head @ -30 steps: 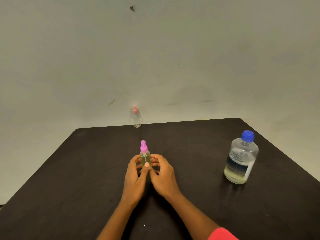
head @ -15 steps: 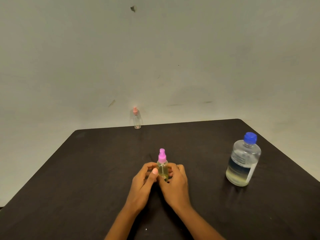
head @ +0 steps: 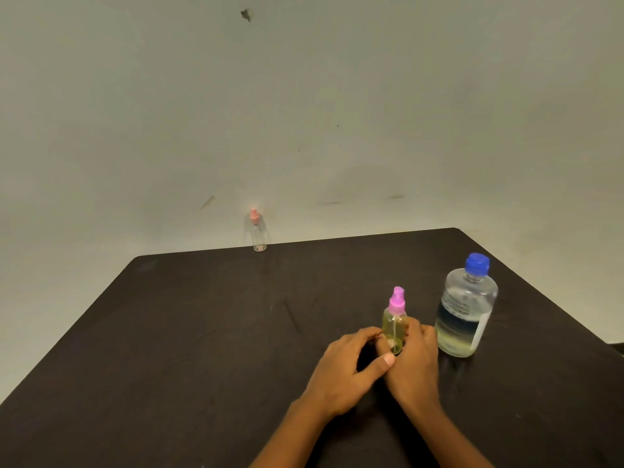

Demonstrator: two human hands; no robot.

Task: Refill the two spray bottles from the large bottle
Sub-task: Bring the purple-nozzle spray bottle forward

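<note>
Head camera looks forward and down, fairly close, over the table (head: pixel 202 332).

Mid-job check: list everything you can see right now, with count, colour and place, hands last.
table: 1, dark brown-black, fills the lower frame.
wall: 1, off-white with a few marks, behind the table.
large bottle: 1, clear with blue cap, yellowish liquid low inside, upright on the right of the table.
near spray bottle: 1, pink sprayer, yellowish liquid inside, upright just left of the large bottle, between both hands.
far spray bottle: 1, clear with pink sprayer, looks empty, upright at the table's back edge.
left hand: 1, fingers at the near spray bottle's base.
right hand: 1, fingers around the same bottle's right side.
</note>
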